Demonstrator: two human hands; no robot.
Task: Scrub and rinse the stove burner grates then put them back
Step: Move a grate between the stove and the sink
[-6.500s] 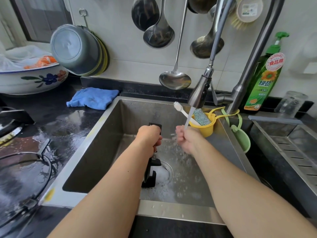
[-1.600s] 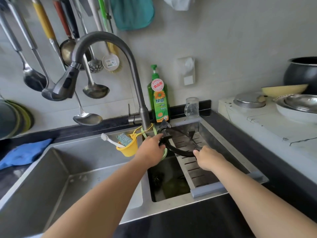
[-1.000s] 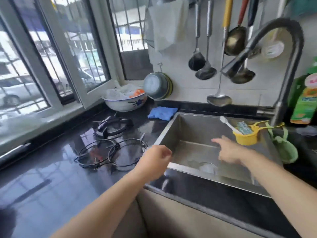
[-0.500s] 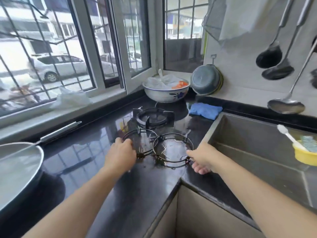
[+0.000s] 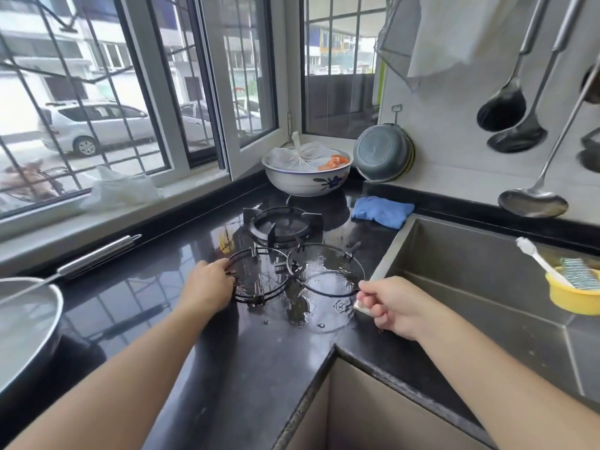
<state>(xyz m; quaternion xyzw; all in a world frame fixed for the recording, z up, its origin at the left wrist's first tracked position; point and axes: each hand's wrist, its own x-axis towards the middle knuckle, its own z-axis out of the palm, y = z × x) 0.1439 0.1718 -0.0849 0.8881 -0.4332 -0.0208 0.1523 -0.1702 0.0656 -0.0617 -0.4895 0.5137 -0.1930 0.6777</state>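
Two thin black wire ring grates lie side by side on the wet black countertop [image 5: 259,352]. My left hand [image 5: 207,285] grips the left edge of the left ring grate [image 5: 259,297]. My right hand [image 5: 388,305] pinches the near right edge of the right ring grate [image 5: 324,251]. Behind them sits a thicker black burner grate [image 5: 284,237] with prongs. The steel sink [image 5: 470,287] lies to the right.
A flowered white bowl [image 5: 306,181] with bagged food and a blue cloth [image 5: 383,211] sit at the back. A steel pan [image 5: 22,323] with a long handle is at the left. A yellow cup [image 5: 573,295] with a toothbrush hangs in the sink. Ladles hang on the wall.
My view turned from the right sink basin to the counter left of the sink. Both hands moved onto the two ring grates; the right hand went from the counter edge to the right ring.
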